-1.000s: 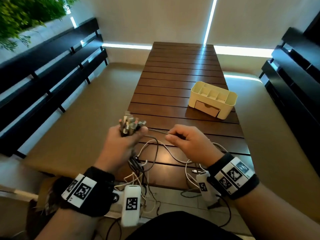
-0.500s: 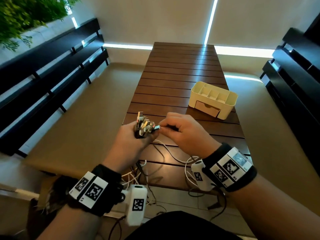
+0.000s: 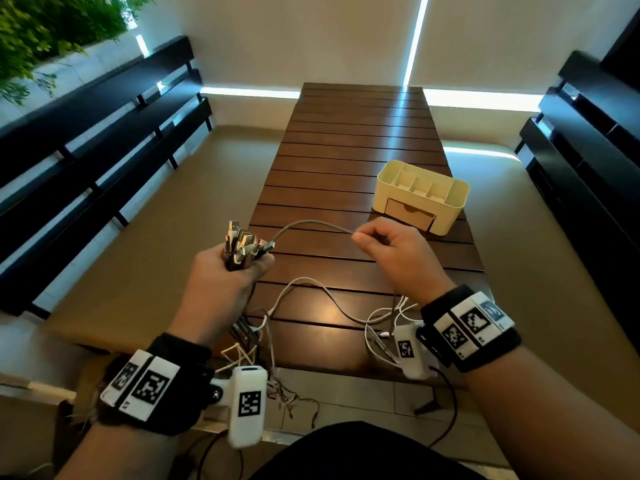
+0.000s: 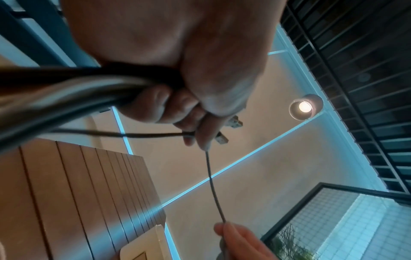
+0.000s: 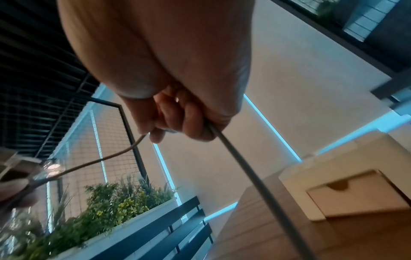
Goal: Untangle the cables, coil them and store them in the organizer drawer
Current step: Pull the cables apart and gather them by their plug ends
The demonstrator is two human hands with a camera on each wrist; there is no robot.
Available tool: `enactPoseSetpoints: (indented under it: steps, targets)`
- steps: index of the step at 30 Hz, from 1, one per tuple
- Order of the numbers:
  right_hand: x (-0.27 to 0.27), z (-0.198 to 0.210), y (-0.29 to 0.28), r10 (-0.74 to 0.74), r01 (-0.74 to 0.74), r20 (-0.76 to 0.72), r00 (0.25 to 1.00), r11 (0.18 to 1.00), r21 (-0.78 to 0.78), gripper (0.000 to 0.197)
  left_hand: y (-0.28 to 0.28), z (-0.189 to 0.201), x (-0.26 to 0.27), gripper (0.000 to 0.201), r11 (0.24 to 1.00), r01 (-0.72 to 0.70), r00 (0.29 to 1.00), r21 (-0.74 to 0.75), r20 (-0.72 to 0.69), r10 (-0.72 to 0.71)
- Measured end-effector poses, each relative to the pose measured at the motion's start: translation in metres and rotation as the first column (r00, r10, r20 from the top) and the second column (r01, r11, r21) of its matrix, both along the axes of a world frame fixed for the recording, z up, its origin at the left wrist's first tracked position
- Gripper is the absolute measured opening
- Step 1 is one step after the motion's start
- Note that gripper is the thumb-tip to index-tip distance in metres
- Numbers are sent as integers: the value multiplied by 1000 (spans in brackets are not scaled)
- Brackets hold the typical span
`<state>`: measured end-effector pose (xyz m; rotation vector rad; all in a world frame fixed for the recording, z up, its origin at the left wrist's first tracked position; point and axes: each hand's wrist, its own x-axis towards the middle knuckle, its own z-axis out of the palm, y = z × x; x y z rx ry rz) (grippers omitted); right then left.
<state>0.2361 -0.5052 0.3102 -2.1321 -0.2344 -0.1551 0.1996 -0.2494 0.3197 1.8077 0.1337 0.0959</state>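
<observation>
My left hand (image 3: 228,282) grips a bundle of cable plugs (image 3: 244,245) upright above the table's near left edge; the wrist view shows its fingers (image 4: 177,112) curled round the bundle of cables (image 4: 66,91). A thin grey cable (image 3: 311,225) arcs from the plugs to my right hand (image 3: 391,251), which pinches it between thumb and fingers (image 5: 177,123). The same cable (image 5: 240,167) runs on below that hand. Loose white and dark cables (image 3: 311,299) trail over the table's near end and hang off its edge. The cream organizer (image 3: 422,194) stands beyond my right hand, its drawer (image 3: 410,213) closed.
The long slatted wooden table (image 3: 353,147) stretches away ahead. Dark benches (image 3: 86,140) run along the left, dark shelving (image 3: 588,133) on the right. A planter with greenery (image 3: 45,29) sits at the upper left. Tangled cable ends (image 3: 287,393) dangle toward the floor.
My right hand has slid away to the right along the grey cable, from beside the plugs to near the organizer, drawing out an arc. The left hand keeps gripping the bundle.
</observation>
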Motion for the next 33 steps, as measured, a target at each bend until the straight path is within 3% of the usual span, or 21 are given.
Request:
enactPoseSetpoints:
  steps: [5,9,11,14,17,19,20,22,23,28,33]
  targets:
    - [-3,10,10,183,-169,80,980,974,-148,8,-18,11,-3,6,1000,-15,990,19,142,12]
    - [-10,22,30,270,-257,220,937,962,-87,6,-37,22,-7,7,965,233,959,122,134,-249]
    - [-11,28,31,285,-279,233,930,959,-58,6,-38,22,-7,5,953,284,946,104,129,-296]
    - [-12,22,15,275,-269,119,954,961,-63,7,-22,21,-3,6,980,177,980,-92,108,-167]
    - [-10,4,-6,115,-116,-40,993,993,-34,7,0,22,1,8,961,47,998,-273,52,-34]
    - [-7,0,-11,2,-2,-36,999,1000,0,8,9,17,5,9,977,50,999,-207,-5,-52]
    - [-6,3,-10,-23,23,-9,1000,1000,16,9,10,14,7,7,991,84,995,-105,-37,-88]
    - [-3,13,-5,-11,10,54,998,1000,23,8,5,11,8,4,979,166,984,119,-85,-157]
    - [-2,18,-2,18,-18,86,996,1000,-7,7,1,9,7,6,969,185,981,161,-86,-173]
    - [-1,24,14,247,-221,86,965,946,-235,10,-16,16,2,8,983,122,989,136,69,-132]
    - [-7,30,36,325,-292,184,928,938,-185,10,-27,25,0,9,917,337,927,216,95,-363]
